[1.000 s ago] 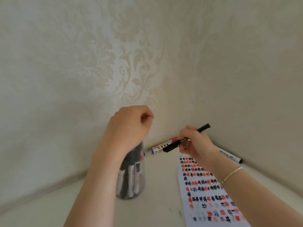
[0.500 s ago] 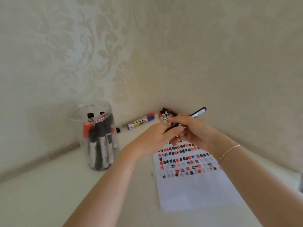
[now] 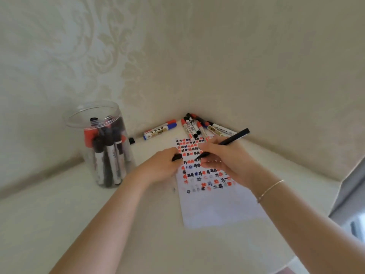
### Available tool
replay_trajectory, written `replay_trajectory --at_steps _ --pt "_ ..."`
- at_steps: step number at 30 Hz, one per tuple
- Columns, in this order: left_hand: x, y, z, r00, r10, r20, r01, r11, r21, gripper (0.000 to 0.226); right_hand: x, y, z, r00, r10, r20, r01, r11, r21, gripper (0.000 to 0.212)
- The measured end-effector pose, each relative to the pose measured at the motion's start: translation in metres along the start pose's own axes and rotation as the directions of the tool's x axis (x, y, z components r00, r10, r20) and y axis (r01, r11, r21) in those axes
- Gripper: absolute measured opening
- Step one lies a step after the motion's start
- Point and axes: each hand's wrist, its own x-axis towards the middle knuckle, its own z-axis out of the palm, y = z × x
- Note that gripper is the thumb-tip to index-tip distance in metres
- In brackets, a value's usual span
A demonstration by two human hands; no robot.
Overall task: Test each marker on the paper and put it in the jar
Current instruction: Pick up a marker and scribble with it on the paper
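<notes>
My right hand (image 3: 227, 157) grips a thin black marker (image 3: 235, 137), its tip pointing down-left just above the paper (image 3: 217, 210). My left hand (image 3: 162, 165) pinches the marker's black cap (image 3: 176, 157) at the paper's left edge. The white paper carries rows of black, red and blue test marks. A clear plastic jar (image 3: 102, 143) stands to the left, upright, holding several markers. More markers (image 3: 192, 126) lie piled in the wall corner, and a blue-capped marker (image 3: 160, 130) lies beside them.
A small black cap (image 3: 131, 140) lies by the jar's right side. Patterned walls meet in a corner just behind the markers. A grey object (image 3: 353, 194) stands at the right edge of the white tabletop (image 3: 59, 224).
My left hand came away from the jar to the marker and pulled off its cap. The view dropped toward the table, and my right hand brought the marker's tip down over the paper.
</notes>
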Motion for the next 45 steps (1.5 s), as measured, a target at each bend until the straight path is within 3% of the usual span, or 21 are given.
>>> replay_trajectory --at_steps 3,8,14,24,30,35,39,45 --pt "-0.004 -0.011 0.004 0.996 -0.048 0.072 0.040 0.994 0.104 0.007 -0.005 0.034 0.016 0.996 0.055 -0.071 -0.061 0.994 -0.087 0.017" --pt "-0.012 -0.015 0.002 0.979 -0.029 0.204 0.027 1.000 0.016 0.034 -0.008 0.053 0.033 0.965 -0.084 -0.249 0.018 0.967 -0.256 0.016" --pt "-0.017 -0.019 0.006 0.981 0.025 0.191 -0.028 0.999 0.015 0.050 -0.013 0.060 0.037 0.931 -0.166 -0.324 0.010 0.901 -0.433 0.029" --pt "-0.017 -0.018 0.006 0.978 0.058 0.200 -0.060 0.998 0.004 0.043 -0.016 0.059 0.041 0.934 -0.192 -0.301 0.030 0.882 -0.470 0.014" --pt "-0.017 -0.018 0.005 0.976 0.063 0.208 -0.063 0.998 -0.005 0.043 -0.018 0.058 0.040 0.948 -0.150 -0.281 0.007 0.892 -0.452 0.019" --pt "-0.017 -0.018 0.005 0.975 0.059 0.214 -0.060 0.998 -0.002 0.043 -0.015 0.061 0.040 0.930 -0.228 -0.289 0.053 0.861 -0.507 0.015" --pt "-0.017 -0.017 0.005 0.974 0.067 0.215 -0.069 0.998 0.003 0.042 -0.016 0.059 0.041 0.944 -0.156 -0.290 0.014 0.899 -0.437 0.016" --pt "-0.017 -0.017 0.005 0.973 0.065 0.220 -0.067 0.998 0.001 0.043 -0.015 0.060 0.040 0.940 -0.166 -0.297 0.020 0.899 -0.438 0.018"
